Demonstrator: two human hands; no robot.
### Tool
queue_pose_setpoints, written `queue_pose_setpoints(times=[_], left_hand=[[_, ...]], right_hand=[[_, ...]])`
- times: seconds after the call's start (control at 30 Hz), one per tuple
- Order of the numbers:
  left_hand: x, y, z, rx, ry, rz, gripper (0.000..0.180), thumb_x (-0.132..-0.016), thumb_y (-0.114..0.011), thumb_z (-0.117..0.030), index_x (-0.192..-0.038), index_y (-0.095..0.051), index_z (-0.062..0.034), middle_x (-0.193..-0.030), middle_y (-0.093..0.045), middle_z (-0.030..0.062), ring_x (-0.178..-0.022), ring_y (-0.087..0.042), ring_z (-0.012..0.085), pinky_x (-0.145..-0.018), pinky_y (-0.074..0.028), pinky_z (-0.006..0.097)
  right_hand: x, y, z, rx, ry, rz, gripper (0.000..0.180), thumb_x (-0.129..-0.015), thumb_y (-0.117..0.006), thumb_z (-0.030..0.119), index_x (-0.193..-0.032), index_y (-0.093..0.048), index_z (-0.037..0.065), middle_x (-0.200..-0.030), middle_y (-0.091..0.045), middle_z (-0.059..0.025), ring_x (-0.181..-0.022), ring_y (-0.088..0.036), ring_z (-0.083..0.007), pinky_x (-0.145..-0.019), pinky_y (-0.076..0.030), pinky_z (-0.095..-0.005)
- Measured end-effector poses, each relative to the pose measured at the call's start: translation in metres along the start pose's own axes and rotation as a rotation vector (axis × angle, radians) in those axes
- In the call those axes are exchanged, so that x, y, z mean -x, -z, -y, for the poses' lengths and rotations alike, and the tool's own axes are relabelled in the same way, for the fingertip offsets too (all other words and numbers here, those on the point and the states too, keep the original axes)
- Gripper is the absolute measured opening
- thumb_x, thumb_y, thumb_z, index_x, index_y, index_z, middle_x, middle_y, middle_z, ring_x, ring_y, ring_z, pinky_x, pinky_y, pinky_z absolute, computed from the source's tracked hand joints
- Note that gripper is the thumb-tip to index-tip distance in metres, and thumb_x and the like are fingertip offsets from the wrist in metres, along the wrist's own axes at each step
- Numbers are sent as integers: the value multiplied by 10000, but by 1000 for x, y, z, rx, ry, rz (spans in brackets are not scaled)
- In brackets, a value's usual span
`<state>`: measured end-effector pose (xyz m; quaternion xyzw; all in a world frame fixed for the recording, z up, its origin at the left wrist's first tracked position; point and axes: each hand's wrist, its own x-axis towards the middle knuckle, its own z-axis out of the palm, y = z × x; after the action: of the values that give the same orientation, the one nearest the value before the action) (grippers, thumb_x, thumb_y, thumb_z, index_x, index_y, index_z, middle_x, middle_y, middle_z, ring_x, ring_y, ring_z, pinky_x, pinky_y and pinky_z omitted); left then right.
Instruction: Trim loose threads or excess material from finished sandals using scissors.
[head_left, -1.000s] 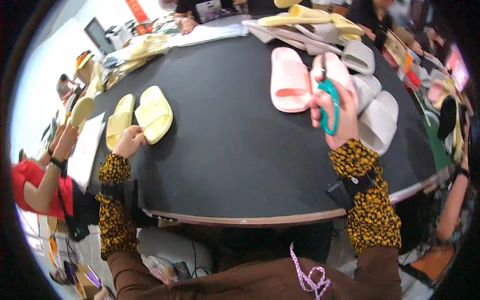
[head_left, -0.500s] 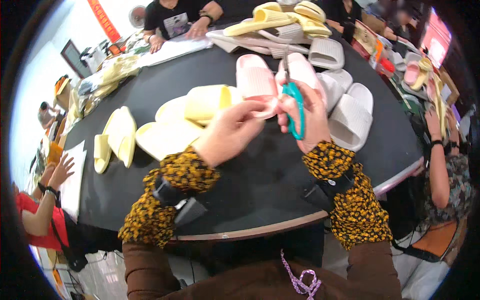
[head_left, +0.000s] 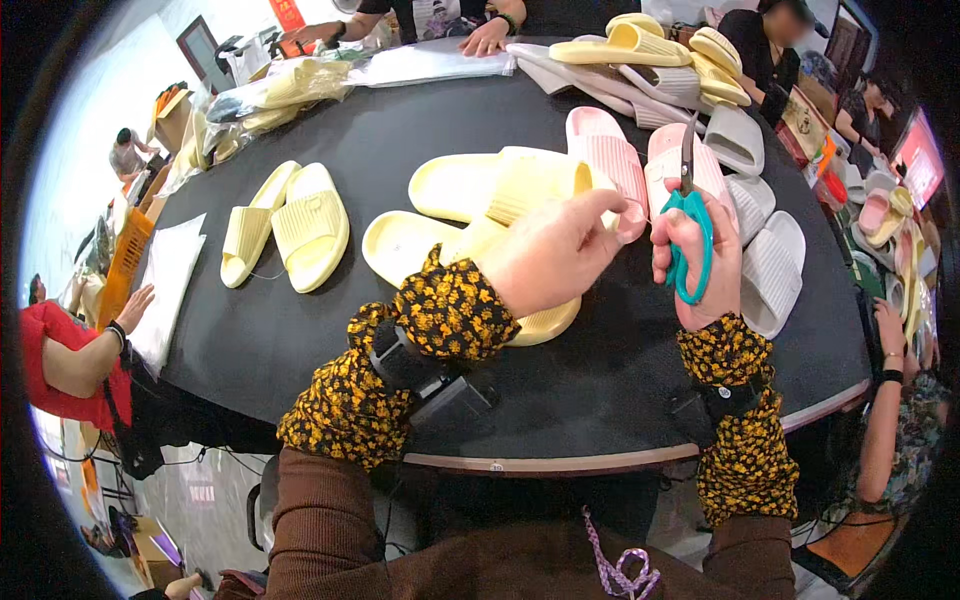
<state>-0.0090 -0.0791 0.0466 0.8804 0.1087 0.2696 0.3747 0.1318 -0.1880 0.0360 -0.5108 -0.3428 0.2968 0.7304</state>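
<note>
My left hand point(head_left: 570, 245) has its thumb and fingers closed at the near end of a pink slipper point(head_left: 612, 160). Whether a thin thread is caught there too is too small to tell. In my right hand point(head_left: 722, 275) is a pair of scissors with teal handles point(head_left: 704, 240), its blades pointing up and away over a second pink slipper point(head_left: 668, 150). The blades look close together. Under and beside my left wrist lie yellow slippers point(head_left: 455, 185). Grey-white slippers point(head_left: 775, 270) sit just right of my right hand.
A separate yellow pair point(head_left: 310, 230) lies at the left, a thin thread by it. Yellow and grey slippers point(head_left: 620, 45) are piled at the back. White plastic sheets point(head_left: 430, 65) and bagged slippers point(head_left: 285, 90) line the far edge. Co-workers sit around the black table point(head_left: 300, 350).
The view has swung, so the table's contents appear farther right. Both hands stay by the pink slippers, the scissors still in the right. The co-worker across the table has spread their hands apart.
</note>
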Motion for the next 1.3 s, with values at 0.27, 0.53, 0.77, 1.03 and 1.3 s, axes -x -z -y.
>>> queue_pose_setpoints(times=[0.27,0.53,0.77,1.03,1.3], left_hand=[[-6,36,7,-214,86,-148,258,-798,-539,-97,-1036,-564,0,-814,-628,108,-720,-606,177,-674,-484,289],[-7,87,51,-444,44,-302,188,-803,-546,-119,-939,-586,5,-784,-606,153,-714,-605,219,-666,-461,291],[-12,72,44,-158,467,15,354,-881,-476,-293,-847,-589,42,-618,-546,56,-492,-513,106,-471,-426,242],[-10,66,47,69,501,84,298,-890,-487,-271,-879,-567,16,-692,-552,17,-430,-484,67,-402,-412,204],[-11,60,50,804,535,138,311,-902,-479,-204,-1098,-499,37,-970,-586,161,-711,-635,223,-600,-511,297]], right_hand=[[2,1,-3,14,-19,11,346,-800,-593,163,-1111,-498,44,-672,-533,-23,-482,-489,-75,-395,-390,-190],[-4,-1,-6,-15,-12,45,371,-770,-589,108,-1115,-475,30,-697,-543,-39,-504,-503,-96,-415,-410,-215],[-3,13,-9,-76,-36,21,407,-788,-609,158,-1130,-462,-6,-685,-556,-42,-485,-504,-65,-395,-410,-182],[-2,8,-8,-47,-100,59,306,-800,-580,105,-1083,-498,23,-710,-554,-30,-507,-505,-59,-417,-418,-192],[-4,8,-11,-43,-106,85,416,-785,-618,148,-1145,-455,16,-691,-550,-55,-465,-488,-74,-372,-388,-186]])
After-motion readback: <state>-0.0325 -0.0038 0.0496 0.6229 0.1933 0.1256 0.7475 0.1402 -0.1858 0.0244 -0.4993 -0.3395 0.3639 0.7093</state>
